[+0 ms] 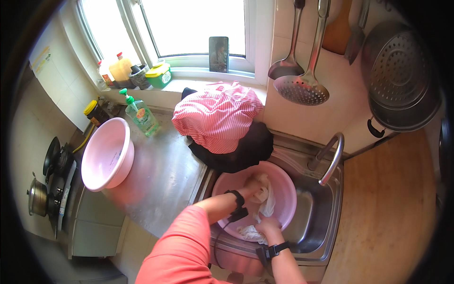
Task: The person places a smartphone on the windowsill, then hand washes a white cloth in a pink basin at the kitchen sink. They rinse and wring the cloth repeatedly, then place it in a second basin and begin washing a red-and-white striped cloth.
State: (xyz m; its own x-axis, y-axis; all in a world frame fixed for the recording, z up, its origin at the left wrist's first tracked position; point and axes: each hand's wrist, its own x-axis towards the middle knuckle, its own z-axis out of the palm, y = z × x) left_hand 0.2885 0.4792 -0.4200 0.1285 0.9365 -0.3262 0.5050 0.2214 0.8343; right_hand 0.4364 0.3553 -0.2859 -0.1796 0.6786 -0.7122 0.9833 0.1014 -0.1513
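Observation:
A pink plastic basin (289, 202) sits in the stainless steel sink (305, 213), and both my hands are inside its rim. A wet white cloth (268, 204) stretches between them. Toward the far side of the basin, my left hand (254, 188) is closed on the cloth's upper part; its fingers are partly hidden. My right hand (267, 226) grips the cloth near the basin's front edge, where a bunched end (251, 233) hangs below the fist. Each wrist wears a black strap with a small device.
Behind the basin, a red-and-white striped garment (216, 113) lies on black fabric (253, 149), which overhangs the rim. A curved faucet (335, 156) rises at right. A second pink basin (106, 156) leans on the steel counter near a green pump bottle (142, 117). A phone (219, 55) stands on the windowsill.

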